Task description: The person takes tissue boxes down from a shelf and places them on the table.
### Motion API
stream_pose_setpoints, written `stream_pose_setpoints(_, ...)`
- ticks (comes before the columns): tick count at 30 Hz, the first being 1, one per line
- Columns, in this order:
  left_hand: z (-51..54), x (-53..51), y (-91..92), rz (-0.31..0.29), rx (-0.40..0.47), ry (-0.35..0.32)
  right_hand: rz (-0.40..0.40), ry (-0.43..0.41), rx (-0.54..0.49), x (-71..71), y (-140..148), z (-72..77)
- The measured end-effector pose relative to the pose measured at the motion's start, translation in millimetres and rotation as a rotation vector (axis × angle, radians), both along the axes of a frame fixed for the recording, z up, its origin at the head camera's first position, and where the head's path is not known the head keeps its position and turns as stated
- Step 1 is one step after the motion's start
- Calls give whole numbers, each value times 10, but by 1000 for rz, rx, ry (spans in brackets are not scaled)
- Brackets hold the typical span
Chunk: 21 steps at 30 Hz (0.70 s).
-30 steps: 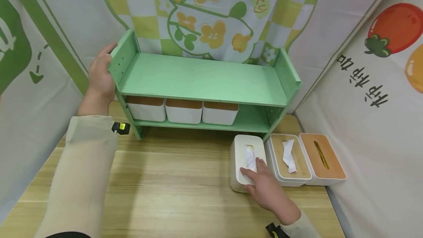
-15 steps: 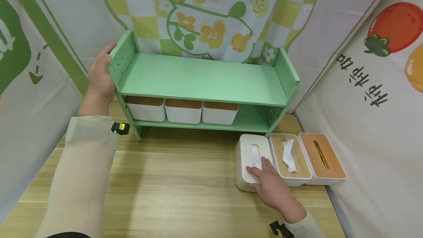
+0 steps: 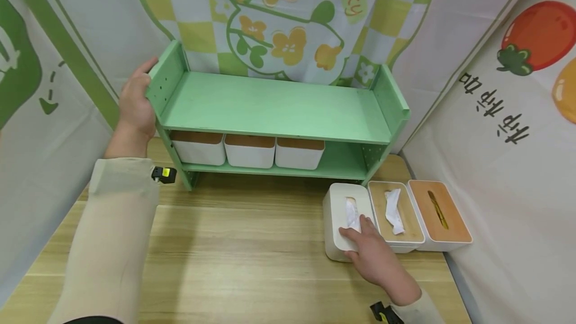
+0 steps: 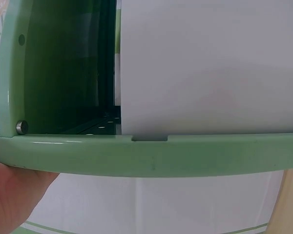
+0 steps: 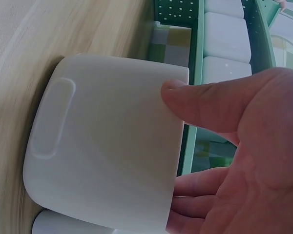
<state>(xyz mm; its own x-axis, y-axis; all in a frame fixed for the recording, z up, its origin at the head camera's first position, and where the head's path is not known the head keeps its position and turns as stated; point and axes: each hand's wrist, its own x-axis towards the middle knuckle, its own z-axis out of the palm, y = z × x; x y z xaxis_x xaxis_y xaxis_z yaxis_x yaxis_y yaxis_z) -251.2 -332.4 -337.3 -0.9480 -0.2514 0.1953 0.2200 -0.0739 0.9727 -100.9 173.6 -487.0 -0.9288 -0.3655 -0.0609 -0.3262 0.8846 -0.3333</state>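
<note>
A green two-tier shelf point(image 3: 274, 106) stands at the back of the table. My left hand point(image 3: 136, 106) grips its left side panel near the top; in the left wrist view, part of the hand point(image 4: 12, 197) shows below the panel's edge. At the front right, my right hand point(image 3: 375, 256) holds a white tissue box point(image 3: 337, 204) by its near end. In the right wrist view the thumb point(image 5: 205, 102) lies on the box's edge, with fingers over its top. A tissue pokes from its slot. This box stands beside a wood-lidded tissue box point(image 3: 407, 209).
Three white boxes with brown tops, the middle one point(image 3: 250, 154) among them, stand in a row on the lower shelf. Right of them is bare shelf board point(image 3: 344, 161). An orange-lidded box point(image 3: 443, 214) stands at the far right, near the fabric wall point(image 3: 508, 204).
My right hand has slid the white tissue box to the right, up beside the wood-lidded box. The left hand and the shelf have stayed in place.
</note>
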Motion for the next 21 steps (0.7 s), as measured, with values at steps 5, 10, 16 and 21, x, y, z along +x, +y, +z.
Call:
stream_pose_setpoints(5,-1,-9,1,0,14,0,-1,12,7,-4,34,-19)
stream_pose_setpoints(10,3,-6,9,3,5,-8,-2,13,5,-10,45,-14)
stream_pose_setpoints(16,3,1,14,9,2,-13,3,-6,-7,-38,68,7)
stream_pose_setpoints(21,5,2,18,13,-12,-20,0,-41,-22,-61,76,61)
